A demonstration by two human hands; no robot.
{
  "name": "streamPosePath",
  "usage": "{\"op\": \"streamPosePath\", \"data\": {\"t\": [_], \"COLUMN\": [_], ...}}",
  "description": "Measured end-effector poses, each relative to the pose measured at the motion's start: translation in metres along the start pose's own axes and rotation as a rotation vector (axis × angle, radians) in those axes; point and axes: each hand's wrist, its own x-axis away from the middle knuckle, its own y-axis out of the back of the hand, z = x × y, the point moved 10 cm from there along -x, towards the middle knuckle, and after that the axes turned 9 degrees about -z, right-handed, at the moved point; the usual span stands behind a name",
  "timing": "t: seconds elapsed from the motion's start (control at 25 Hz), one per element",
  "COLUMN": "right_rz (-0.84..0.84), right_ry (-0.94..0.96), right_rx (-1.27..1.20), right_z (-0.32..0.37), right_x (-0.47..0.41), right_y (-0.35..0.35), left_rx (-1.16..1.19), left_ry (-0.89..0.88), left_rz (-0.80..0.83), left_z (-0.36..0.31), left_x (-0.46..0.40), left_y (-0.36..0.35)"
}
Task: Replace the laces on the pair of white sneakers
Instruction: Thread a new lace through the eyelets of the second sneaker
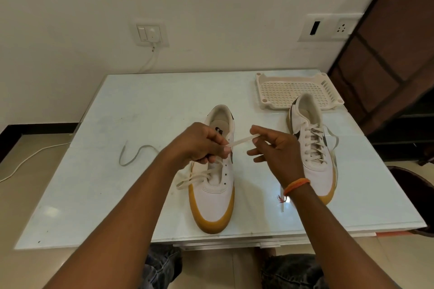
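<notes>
Nearest the person, the toe of the near sneaker (215, 197) points back toward them on the table (117, 206), heel away, which puts the eyelet rows square under both hands. Its lower eyelets on the right side show as bare dark holes, and a lace (199, 177) crosses low over the vamp with a loose loop lying off to the left, so the lacing here looks only begun.

Above the shoe's mouth, the left hand (199, 145) is curled, pinching one stretch of the lace between thumb and fingertips. The right hand (277, 148) pinches the same strand further along, thumb and forefinger closed on it and the other fingers loosely bent. The flat strand runs taut between them; holding it stretched like this probably keeps it untwisted and readies an end for feeding through the next hole. An orange band (296, 185) sits on the right wrist.

Left of the shoe, apart from it, a grey lace (135, 153) lies slack on the table, likely a removed one put out of the way.

Further back on the right stands the second sneaker (312, 145), fully laced, its loose ends trailing down its sides. Whether those are old or new laces cannot be told.

Behind it, touching its heel, sits a white perforated tray (281, 91), holding nothing visible.

On the wall, a plug (153, 33) sits in a socket, its cable hanging down.
</notes>
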Motion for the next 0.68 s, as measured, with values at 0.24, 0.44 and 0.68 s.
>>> {"op": "streamPosePath", "data": {"t": [0.24,0.44,0.68], "right_rz": [0.031,0.248,0.245], "right_ry": [0.049,0.013,0.119], "right_rx": [0.136,-0.009,-0.088], "right_z": [-0.007,0.014,0.036], "right_x": [-0.003,0.03,0.041], "right_y": [0.003,-0.043,-0.046], "left_rx": [-0.209,-0.077,0.434], "left_ry": [0.042,-0.159,0.127], "left_rz": [0.041,-0.188,0.071], "left_z": [0.016,-0.015,-0.012], "left_x": [-0.001,0.0,0.007], "left_y": [0.016,0.023,-0.012]}}
